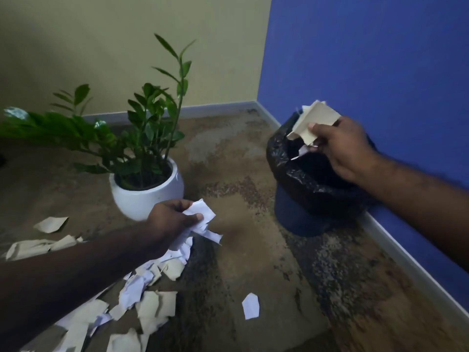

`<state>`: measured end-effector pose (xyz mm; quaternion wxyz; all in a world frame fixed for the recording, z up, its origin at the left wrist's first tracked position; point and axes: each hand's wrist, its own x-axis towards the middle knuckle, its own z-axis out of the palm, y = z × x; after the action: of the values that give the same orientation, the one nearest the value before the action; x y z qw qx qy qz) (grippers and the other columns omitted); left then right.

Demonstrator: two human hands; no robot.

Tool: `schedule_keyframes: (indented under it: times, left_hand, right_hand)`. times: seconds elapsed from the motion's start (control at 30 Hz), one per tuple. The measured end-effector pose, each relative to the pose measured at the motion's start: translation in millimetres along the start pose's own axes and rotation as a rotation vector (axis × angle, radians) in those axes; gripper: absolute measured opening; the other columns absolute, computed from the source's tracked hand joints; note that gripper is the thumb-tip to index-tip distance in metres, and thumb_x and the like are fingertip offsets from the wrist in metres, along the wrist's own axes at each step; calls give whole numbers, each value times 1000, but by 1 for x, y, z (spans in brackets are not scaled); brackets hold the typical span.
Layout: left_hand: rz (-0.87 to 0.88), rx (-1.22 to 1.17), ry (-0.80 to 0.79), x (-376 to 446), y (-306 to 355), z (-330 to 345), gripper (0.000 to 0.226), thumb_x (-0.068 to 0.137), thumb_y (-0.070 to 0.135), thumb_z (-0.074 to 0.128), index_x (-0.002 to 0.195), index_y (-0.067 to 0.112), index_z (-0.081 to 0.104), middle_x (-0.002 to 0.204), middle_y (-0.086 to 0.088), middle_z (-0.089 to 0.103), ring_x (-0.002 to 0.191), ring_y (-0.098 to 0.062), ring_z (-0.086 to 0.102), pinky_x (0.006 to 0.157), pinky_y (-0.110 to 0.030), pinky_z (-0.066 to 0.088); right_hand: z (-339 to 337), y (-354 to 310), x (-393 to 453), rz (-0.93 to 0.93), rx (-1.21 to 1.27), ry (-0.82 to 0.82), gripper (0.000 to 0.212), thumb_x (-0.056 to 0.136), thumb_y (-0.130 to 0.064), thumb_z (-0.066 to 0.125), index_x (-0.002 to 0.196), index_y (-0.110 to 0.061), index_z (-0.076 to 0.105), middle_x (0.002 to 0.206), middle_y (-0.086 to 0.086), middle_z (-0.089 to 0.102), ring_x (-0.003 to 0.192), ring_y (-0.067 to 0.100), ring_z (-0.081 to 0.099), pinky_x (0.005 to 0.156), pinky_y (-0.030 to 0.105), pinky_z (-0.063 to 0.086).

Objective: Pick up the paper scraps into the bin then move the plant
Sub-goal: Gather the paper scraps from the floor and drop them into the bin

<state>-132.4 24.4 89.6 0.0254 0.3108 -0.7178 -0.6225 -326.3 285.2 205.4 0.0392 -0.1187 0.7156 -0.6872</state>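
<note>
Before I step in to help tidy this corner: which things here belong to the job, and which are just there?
Part of the job:
- paper scraps on the floor
- scraps held in the left hand
- scraps held in the right hand, over the bin
- bin with black liner
- potted plant

Just there:
- blue wall
- beige wall
- skirting board

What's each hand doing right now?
Left hand: grips crumpled white paper scraps.
Right hand: grips beige torn paper pieces over the black-lined bin.

bare floor (pixel 228 174) between plant (pixel 142 138) and bin (pixel 299 214)
</note>
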Motion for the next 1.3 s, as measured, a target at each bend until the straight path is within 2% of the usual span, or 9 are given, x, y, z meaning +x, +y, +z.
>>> schedule_keyframes:
  times: [0.3,0.4,0.5,0.57,0.63,0.77,0.97,1.17,1.3]
  left_hand:
    - [135,13,-60,-4,23,24,10,79,12,77,89,11,75,63,-3,68,50,-12,55,48,-21,39]
    - [116,-36,-75,-7,34,35,14,81,8,74,95,6,73,69,-5,71,53,-9,59,50,-19,43]
    - [97,-139,-151,-10,64,49,14,87,-2,64,101,-6,66,59,-8,64,35,-5,52,35,-13,36]
    - [132,-212,-202,-8,91,59,18,87,-3,63,104,-9,63,75,-21,66,51,-17,62,46,-16,43]
    - [204,-196,-185,-3,115,75,22,83,2,69,104,-4,67,84,-24,68,69,-23,62,56,-22,43]
    - [353,-157,-64,1,150,128,27,82,7,75,107,5,68,81,-8,69,48,-8,60,40,-18,43]
    - [414,-257,65,15,176,218,42,84,18,70,125,18,59,114,2,67,98,-16,63,92,-31,52]
    - [301,-124,-357,11,168,251,49,85,34,66,130,21,51,117,-5,68,103,-26,66,82,-36,55]
    - [346,-50,-364,11,168,229,52,88,24,68,136,14,53,131,0,61,114,-17,61,98,-33,50]
  right_hand:
    - [-49,20,11,438,-298,139,6,93,-10,50,98,-12,54,101,13,53,67,19,50,54,30,50]
    - [-56,21,14,387,-317,148,34,92,-10,53,125,-16,50,98,11,54,71,19,51,56,32,51]
    - [-55,20,13,329,-304,163,17,91,-11,54,107,-17,57,88,7,55,65,16,51,51,28,46]
    - [-54,20,11,317,-290,155,11,90,-9,54,90,-21,55,81,5,55,61,16,50,47,25,43]
    - [-54,22,10,319,-266,145,12,90,-7,52,91,-19,56,76,5,55,57,16,50,43,23,41]
    - [-58,28,11,357,-172,162,19,94,-7,43,106,-12,56,78,7,56,61,19,53,46,26,41]
    - [-60,26,10,501,89,269,25,100,-19,33,108,-6,52,93,18,60,73,29,64,49,29,48]
    - [-69,9,5,414,386,335,24,100,-8,33,89,1,52,92,27,64,74,38,66,85,50,56]
    - [-71,13,8,426,344,352,21,98,-4,38,117,-1,49,115,24,55,89,37,66,70,38,61]
